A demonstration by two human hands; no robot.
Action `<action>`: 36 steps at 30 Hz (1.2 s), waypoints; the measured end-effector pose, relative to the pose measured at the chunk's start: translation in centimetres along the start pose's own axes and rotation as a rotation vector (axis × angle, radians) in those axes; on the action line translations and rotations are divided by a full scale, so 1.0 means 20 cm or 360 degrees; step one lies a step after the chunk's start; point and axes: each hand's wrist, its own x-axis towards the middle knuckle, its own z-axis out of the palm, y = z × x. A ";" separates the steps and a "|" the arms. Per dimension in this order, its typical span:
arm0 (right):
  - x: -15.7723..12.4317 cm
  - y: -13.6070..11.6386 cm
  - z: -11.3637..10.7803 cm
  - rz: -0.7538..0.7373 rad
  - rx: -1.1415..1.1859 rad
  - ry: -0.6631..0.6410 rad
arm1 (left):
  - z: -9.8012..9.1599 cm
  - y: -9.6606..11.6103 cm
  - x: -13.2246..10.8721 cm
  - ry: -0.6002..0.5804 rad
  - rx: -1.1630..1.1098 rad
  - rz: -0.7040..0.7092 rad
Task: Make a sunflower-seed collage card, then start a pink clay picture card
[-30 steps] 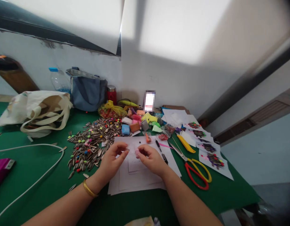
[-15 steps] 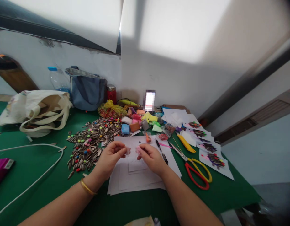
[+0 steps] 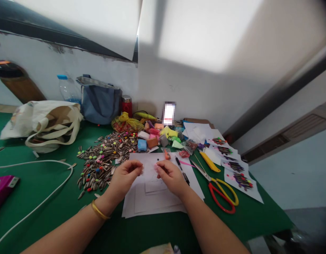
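Note:
Over the stacked white paper (image 3: pixel 147 203), my two hands face each other a short gap apart. My left hand (image 3: pixel 128 176), with a gold bangle (image 3: pixel 98 210) at its wrist, has thumb and forefinger pinched together; a faint translucent bit may be at their tips, too small to make out. Between the fingertips of my right hand (image 3: pixel 171 176) is a small pink piece of soft clay (image 3: pixel 155 167). A tiny black dot (image 3: pixel 158 159) lies on the paper just beyond. Black pens (image 3: pixel 184 175) rest right of my right hand.
Striped sunflower seeds (image 3: pixel 106 158) mixed with coloured beads spread at the left. Coloured clay packs (image 3: pixel 152 142) lie behind the paper. At the right are scissors (image 3: pixel 222 192), a yellow cutter (image 3: pixel 209 162) and seed-decorated cards (image 3: pixel 254 192). A white cable (image 3: pixel 50 190) crosses the left side.
My hands stay pinched over the paper with only slight finger movement. The translucent bit at my left fingertips shows less clearly. The view has shifted slightly.

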 end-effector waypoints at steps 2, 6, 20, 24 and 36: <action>0.00 0.01 0.00 -0.0021 0.0018 0.0029 | -0.01 -0.02 0.01 0.0005 0.0147 0.0085; 0.00 0.01 -0.02 -0.0204 -0.0114 -0.0044 | -0.02 -0.05 0.02 -0.0120 0.0332 0.0228; 0.00 0.00 -0.01 -0.0452 -0.0398 -0.0030 | 0.02 0.00 -0.01 -0.0419 0.0057 -0.0092; 0.01 0.00 -0.01 -0.0403 -0.0396 -0.0005 | 0.01 -0.01 0.00 -0.0414 0.0204 0.0060; 0.00 0.04 0.00 -0.0121 -0.0040 0.0054 | -0.02 -0.02 0.01 -0.0370 0.0329 0.0173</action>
